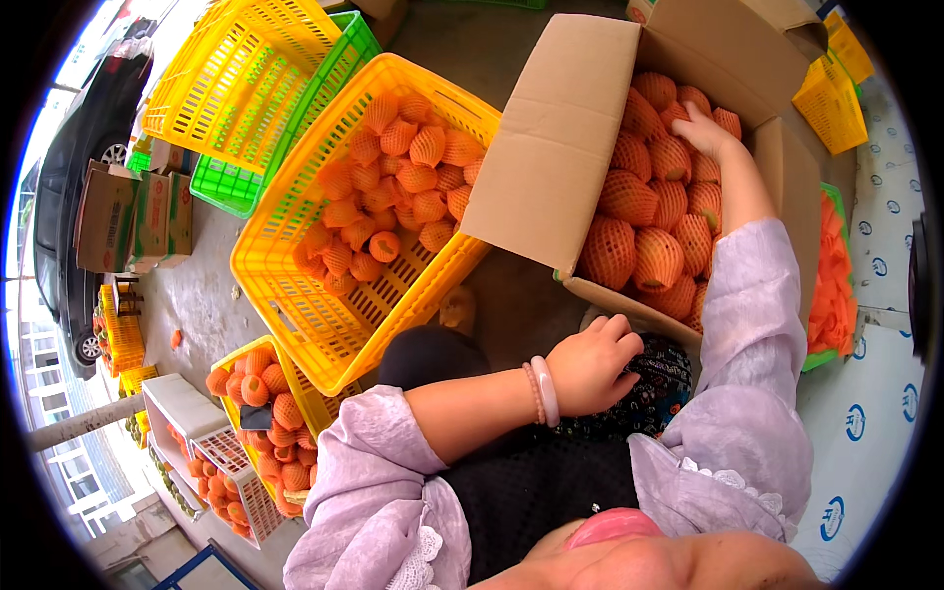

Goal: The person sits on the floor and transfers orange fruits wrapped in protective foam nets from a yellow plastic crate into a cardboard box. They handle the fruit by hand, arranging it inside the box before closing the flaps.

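My right hand point(703, 133) reaches into an open cardboard box point(549, 140), its fingers on the fruit near the far end. Whether it grips a fruit or only touches one, I cannot tell. Round orange-looking fruits point(658, 258) in orange foam net sleeves fill the box in rows. My left hand point(594, 363) hovers by the box's near edge, above my patterned clothing point(656, 380). Its fingers are loosely bent, the thumb stands apart, and nothing shows in it. A bracelet point(544, 391) circles that wrist.
Left of the box stands a tilted yellow crate point(284, 284) of netted fruit point(417, 177). Stacked crates point(243, 81) rise behind it. Another fruit crate point(284, 413) is at lower left. Foam sleeves point(830, 273) fill a green crate on the right. A car point(74, 177) is beyond cartons point(151, 221).
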Demonstrator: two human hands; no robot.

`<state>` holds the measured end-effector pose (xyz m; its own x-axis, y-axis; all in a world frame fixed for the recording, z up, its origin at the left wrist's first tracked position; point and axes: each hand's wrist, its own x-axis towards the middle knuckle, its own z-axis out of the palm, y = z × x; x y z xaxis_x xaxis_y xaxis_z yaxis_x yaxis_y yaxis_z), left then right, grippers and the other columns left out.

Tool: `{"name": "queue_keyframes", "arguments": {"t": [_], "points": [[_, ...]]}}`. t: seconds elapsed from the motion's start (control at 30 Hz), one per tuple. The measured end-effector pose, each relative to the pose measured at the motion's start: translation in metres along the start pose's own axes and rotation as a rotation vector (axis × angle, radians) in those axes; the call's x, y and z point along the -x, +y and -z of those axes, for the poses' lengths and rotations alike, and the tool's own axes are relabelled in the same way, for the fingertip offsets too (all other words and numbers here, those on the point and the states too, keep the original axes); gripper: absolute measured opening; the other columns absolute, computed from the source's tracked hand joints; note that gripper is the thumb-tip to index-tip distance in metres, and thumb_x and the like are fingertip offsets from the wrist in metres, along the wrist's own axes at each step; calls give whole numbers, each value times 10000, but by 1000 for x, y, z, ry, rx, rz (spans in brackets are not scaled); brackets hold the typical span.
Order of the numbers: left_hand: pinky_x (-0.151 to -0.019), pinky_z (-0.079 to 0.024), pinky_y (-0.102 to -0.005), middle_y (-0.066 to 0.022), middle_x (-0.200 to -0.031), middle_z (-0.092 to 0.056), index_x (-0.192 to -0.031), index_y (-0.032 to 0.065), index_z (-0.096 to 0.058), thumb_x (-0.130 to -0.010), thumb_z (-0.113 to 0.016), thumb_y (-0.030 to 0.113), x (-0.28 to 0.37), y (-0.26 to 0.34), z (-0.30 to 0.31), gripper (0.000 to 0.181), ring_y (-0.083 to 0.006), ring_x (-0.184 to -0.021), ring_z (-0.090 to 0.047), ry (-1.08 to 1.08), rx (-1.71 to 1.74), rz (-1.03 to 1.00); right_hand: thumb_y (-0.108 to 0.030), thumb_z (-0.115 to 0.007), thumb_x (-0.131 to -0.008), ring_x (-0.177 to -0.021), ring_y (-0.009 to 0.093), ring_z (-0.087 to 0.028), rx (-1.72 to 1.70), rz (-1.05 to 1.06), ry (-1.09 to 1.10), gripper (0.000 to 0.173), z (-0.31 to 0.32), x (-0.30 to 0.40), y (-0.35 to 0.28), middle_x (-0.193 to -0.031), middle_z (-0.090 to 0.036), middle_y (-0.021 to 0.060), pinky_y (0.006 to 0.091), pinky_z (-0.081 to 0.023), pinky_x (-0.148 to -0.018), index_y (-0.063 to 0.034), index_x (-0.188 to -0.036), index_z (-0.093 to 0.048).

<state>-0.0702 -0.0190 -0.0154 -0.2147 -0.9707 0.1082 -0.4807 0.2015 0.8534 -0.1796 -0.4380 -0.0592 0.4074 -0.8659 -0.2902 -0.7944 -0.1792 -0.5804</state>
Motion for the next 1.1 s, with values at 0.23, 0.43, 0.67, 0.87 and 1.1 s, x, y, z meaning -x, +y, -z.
{"name": "queue_keyframes", "arguments": {"t": [0.23,0.43,0.67,0.87,1.1], "points": [[-767,-529,-415,-135,-1020,-536,-1041,48,-592,-798,-734,195,-1,-3,-5,318,-333,-927,-569,-52,-51,9,-480,-764,-810,-1304,342,-507,66,83,244,886,-12,18,15,-1398,-522,246,391,-413,-1066,15,-1439,-384],[-767,-532,-423,-142,-1024,-537,-1045,52,-595,-800,-731,215,0,-4,-6,324,-339,-930,-570,-96,-86,5,-634,-528,-931,-1332,347,-481,-78,42,210,846,-10,9,34,-1420,-515,238,403,-374,-1099,34,-1439,-427],[-790,-529,-433,-153,-1028,-545,-1050,46,-600,-803,-727,232,-3,-5,-9,335,-352,-948,-573,-131,-114,-5,-675,-365,-967,-1380,345,-431,-111,-146,168,839,-8,-9,45,-1467,-464,244,447,-329,-1139,19,-1427,-473],[-795,-527,-432,-157,-1014,-552,-1043,39,-599,-799,-729,236,0,-7,-8,339,-353,-946,-574,-160,-135,1,-584,-410,-991,-1328,347,-463,169,-132,514,667,-36,13,10,-1455,-485,162,469,-406,-1069,-37,-1350,-544],[-781,-526,-426,-153,-1012,-552,-1016,38,-601,-800,-725,249,0,-5,-9,327,-344,-927,-572,-193,-182,-35,-417,-419,-1044,-1243,335,-524,182,19,450,409,-25,15,23,-1402,-525,86,457,-467,-986,-146,-1320,-553]]}}
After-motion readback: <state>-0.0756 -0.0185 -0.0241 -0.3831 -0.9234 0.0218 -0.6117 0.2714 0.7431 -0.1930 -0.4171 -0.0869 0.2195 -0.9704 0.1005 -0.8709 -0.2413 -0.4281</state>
